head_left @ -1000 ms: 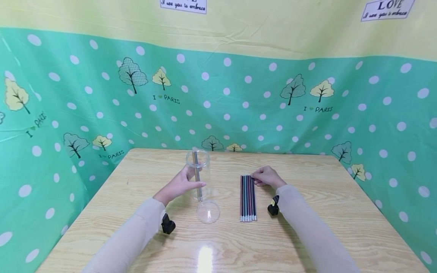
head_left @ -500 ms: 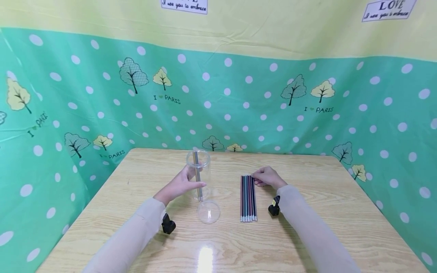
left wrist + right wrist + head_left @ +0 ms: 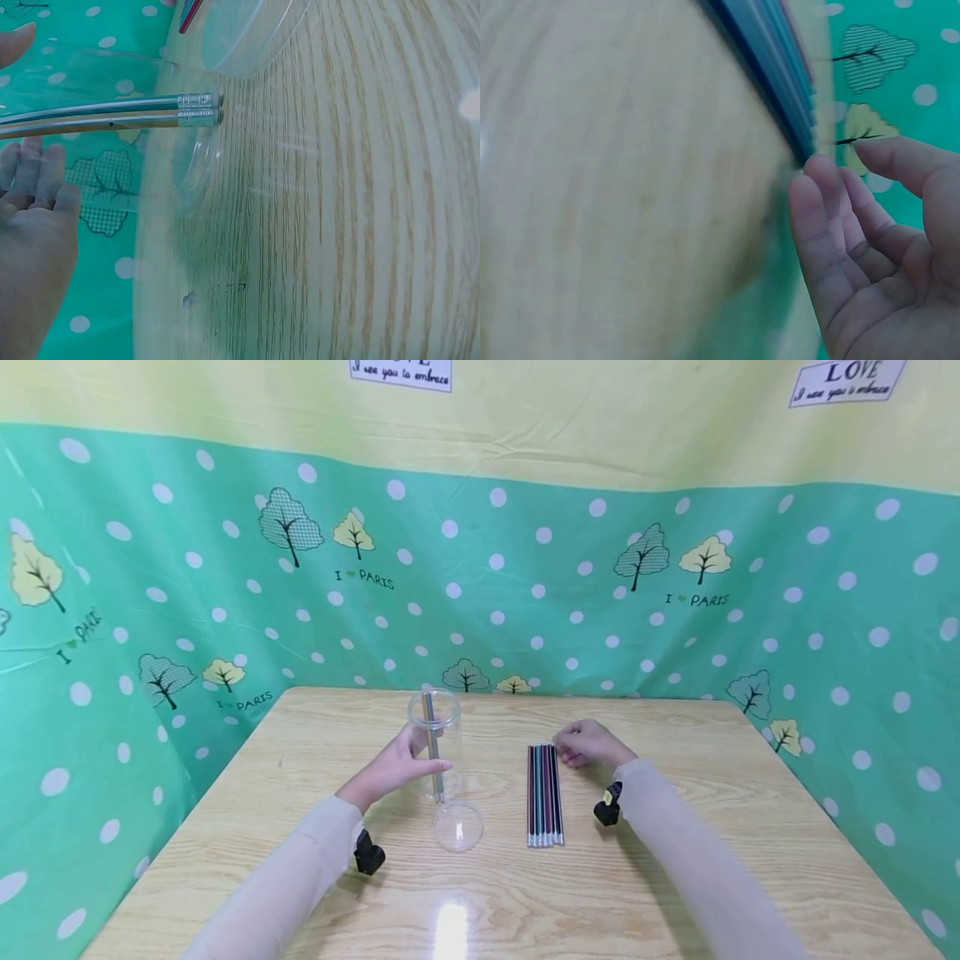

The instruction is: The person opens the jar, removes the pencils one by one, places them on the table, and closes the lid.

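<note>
My left hand (image 3: 393, 768) grips a tall clear plastic jar (image 3: 452, 756) that stands on the table, thumb across the near side. Inside lean two pencils (image 3: 150, 118), one teal and one tan, their silver ferrules down at the jar's bottom. A round clear lid (image 3: 458, 828) lies just in front of the jar. To the right, several dark striped pencils (image 3: 544, 793) lie side by side in a row, ferrules toward me. At the far right corner of that row is my right hand (image 3: 590, 743), its thumb apart from the fingers and nothing between them.
The wood-grain table (image 3: 675, 877) ends at a green and yellow printed curtain (image 3: 525, 568) behind and at both sides. A black wrist camera (image 3: 607, 806) hangs below the right sleeve, another camera (image 3: 369, 853) below the left.
My right hand has shifted slightly right, away from the far end of the pencil row. The left hand, jar, lid and pencils look the same.
</note>
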A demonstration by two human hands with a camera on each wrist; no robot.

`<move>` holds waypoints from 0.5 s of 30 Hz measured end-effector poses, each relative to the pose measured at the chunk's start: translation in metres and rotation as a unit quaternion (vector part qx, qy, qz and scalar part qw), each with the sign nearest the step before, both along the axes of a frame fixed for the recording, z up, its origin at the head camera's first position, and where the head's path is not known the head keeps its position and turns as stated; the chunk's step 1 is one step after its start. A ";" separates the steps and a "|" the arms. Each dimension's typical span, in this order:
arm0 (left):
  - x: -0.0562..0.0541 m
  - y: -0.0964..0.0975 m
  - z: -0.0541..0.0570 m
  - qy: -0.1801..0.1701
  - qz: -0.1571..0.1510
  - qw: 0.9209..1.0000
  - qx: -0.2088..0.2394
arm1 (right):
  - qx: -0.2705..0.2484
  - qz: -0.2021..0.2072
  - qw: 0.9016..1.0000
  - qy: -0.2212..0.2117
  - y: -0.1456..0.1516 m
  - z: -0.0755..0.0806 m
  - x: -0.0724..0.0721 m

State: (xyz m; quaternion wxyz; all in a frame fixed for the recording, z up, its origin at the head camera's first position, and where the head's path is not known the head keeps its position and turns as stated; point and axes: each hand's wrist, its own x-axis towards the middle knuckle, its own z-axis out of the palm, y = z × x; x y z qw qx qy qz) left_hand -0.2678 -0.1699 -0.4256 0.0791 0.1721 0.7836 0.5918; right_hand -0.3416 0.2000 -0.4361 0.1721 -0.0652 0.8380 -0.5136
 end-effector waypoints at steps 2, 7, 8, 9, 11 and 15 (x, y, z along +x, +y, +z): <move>0.000 0.000 0.000 0.000 0.002 1.000 -0.001 | 0.003 0.005 1.000 0.011 0.001 0.007 0.001; -0.002 0.000 -0.001 0.009 -0.004 1.000 0.003 | 0.016 0.026 0.998 0.048 -0.002 0.025 0.001; -0.002 0.000 -0.001 0.010 -0.006 1.000 0.005 | 0.021 0.030 0.998 0.054 -0.003 0.029 0.001; -0.002 0.000 -0.001 0.010 -0.007 1.000 0.005 | 0.024 0.035 0.997 0.059 -0.004 0.032 0.000; -0.003 0.000 -0.001 0.008 -0.005 1.000 0.004 | 0.025 0.040 0.997 0.063 -0.008 0.039 0.000; -0.002 0.000 -0.002 0.002 0.000 1.000 0.001 | 0.017 0.051 0.996 0.075 -0.019 0.052 0.002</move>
